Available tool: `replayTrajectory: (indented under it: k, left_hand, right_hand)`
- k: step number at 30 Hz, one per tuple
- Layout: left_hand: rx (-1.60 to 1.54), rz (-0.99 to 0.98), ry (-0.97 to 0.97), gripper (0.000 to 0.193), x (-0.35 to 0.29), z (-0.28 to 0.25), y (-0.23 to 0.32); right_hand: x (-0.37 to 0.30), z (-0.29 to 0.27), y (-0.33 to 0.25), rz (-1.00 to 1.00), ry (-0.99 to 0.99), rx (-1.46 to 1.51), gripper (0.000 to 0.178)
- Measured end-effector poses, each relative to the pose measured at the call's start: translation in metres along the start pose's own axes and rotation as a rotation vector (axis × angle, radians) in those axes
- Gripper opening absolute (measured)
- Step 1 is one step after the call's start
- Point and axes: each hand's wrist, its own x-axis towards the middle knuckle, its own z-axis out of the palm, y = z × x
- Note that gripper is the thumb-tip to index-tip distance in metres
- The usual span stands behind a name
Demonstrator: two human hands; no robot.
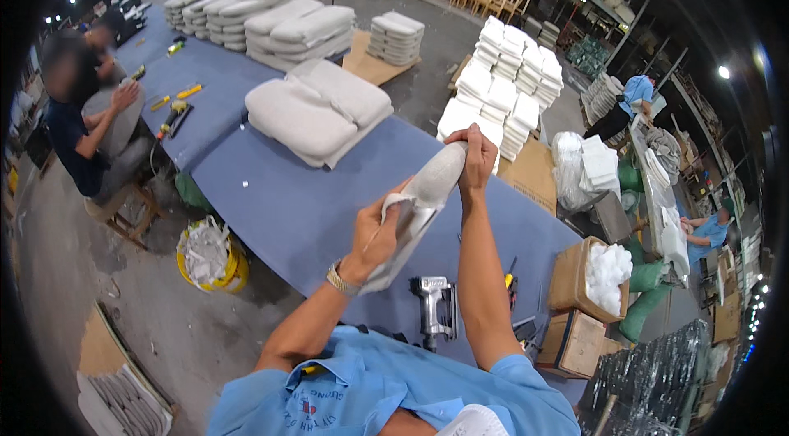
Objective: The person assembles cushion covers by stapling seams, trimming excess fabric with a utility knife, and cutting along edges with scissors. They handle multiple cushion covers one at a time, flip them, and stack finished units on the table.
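Observation:
A light grey fabric-covered cushion [436, 177] is tilted on edge above the blue-grey table, held between both hands. My left hand [377, 237] grips its loose fabric edge, fingers closed on the cloth. Around the cushion's far upper end wraps my right hand [477, 158]. An opening in the cover shows between the hands, with a pale inside. Just below the cushion, near my body, a silver staple gun [436, 307] lies on the table. Beyond my hands sits a stack of finished-looking grey cushions [316, 111].
The table [271, 198] runs to the far left, holding cushion stacks [300, 29] and a power drill [174, 117]. A yellow bucket of scraps [234, 269] stands left. White foam stacks [501, 91] stand ahead; a box of white stuffing [567, 276] is right. A co-worker [78, 124] sits left.

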Motion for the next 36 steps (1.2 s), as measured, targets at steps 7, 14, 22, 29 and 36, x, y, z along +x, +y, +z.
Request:
replayTrajectory:
  k: [7,14,22,29,36]
  left_hand:
    - [0.477,-0.123,-0.143,0.043,0.032,-0.034,0.053]
    - [0.244,-0.205,-0.153,0.048,0.013,-0.054,-0.068]
    - [0.177,-0.379,-0.181,0.049,0.024,-0.045,-0.081]
    - [0.202,-0.406,-0.27,0.049,0.026,-0.026,-0.098]
    - [0.154,-0.552,-0.235,0.05,0.034,-0.028,-0.115]
  right_hand:
    - [-0.013,0.025,0.04,0.223,-0.123,0.014,0.055]
    - [-0.112,0.043,0.113,0.305,-0.081,0.105,0.048]
    - [-0.139,0.032,0.069,-0.027,-0.275,-0.466,0.055]
    - [-0.126,0.009,0.072,0.048,-0.112,-0.529,0.032]
    - [-0.11,0.0,0.077,0.005,-0.148,-0.598,0.022]
